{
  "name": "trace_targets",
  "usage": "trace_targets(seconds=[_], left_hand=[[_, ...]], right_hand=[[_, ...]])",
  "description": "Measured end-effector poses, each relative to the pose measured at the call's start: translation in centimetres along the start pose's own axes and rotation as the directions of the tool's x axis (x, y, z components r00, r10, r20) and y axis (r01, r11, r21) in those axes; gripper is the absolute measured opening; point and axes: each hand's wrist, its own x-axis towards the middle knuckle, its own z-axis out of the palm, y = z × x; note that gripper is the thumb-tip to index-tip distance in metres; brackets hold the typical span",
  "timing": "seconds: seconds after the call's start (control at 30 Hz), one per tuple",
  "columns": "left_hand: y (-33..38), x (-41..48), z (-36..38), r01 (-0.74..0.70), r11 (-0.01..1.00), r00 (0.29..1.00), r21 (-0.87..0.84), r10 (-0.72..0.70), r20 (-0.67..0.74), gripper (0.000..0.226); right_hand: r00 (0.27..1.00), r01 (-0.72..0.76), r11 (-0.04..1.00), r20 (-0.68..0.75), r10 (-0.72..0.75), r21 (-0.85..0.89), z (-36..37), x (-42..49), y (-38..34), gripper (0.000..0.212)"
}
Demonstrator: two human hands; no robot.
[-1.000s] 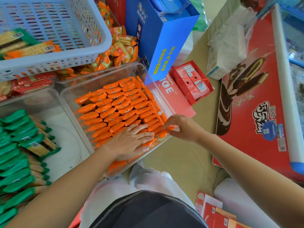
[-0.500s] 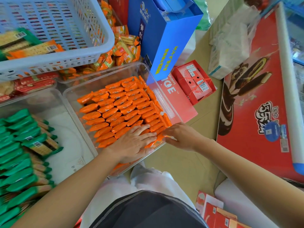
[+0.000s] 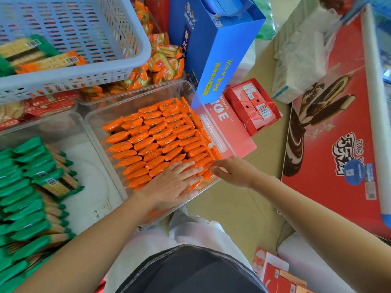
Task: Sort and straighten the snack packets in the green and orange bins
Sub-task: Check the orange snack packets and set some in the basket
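Left hand (image 3: 171, 185) lies flat, fingers straight, on orange packets (image 3: 156, 136) in the centre bin (image 3: 93, 121). Right hand (image 3: 234, 172), fingers extended, touches packets at the bin's right edge, gripping nothing. Green packets (image 3: 25, 187) lie at frame left.

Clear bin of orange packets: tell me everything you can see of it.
The clear bin is a transparent plastic tub with rounded corners, lying beside the green-packet bin. Orange packets fill most of it in overlapping rows, leaving a bare strip along its left side. The left hand lies flat on the nearest packets; the right hand touches those at its near right corner.
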Motion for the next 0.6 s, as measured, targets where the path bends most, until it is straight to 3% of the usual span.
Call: trace_targets(seconds=[0.07, 0.13, 0.23, 0.33, 0.6], left_hand=[[0.0, -0.2, -0.2, 0.009, 1.000, 1.000, 0.021, -0.009, -0.004, 0.067], [-0.1, -0.2, -0.4, 0.030, 0.998, 1.000, 0.063, -0.030, -0.007, 0.067], [-0.3, -0.1, -0.4, 0.033, 0.990, 0.999, 0.140, -0.035, 0.012, 0.063], [-0.6, -0.2, -0.3, 0.041, 0.984, 0.999, 0.172, -0.046, 0.025, 0.058], [-1.6, -0.7, -0.4, 0.038, 0.976, 0.997, 0.216, -0.053, 0.064, 0.063]], right_hand=[[0.981, -0.020, 0.997, -0.191, 0.033, 0.068, -0.5, 0.4, 0.2, 0.018], [0.957, -0.056, 0.997, -0.280, 0.070, 0.056, -0.7, 0.9, 0.0, 0.011], [0.970, -0.112, 0.989, -0.225, 0.088, -0.097, -0.3, 1.7, -0.5, 0.010], [0.961, -0.148, 0.967, -0.263, 0.090, -0.210, 0.1, 2.3, -1.1, 0.008], [0.960, -0.228, 0.911, -0.233, 0.153, -0.343, 0.2, 2.6, -2.2, 0.014]])
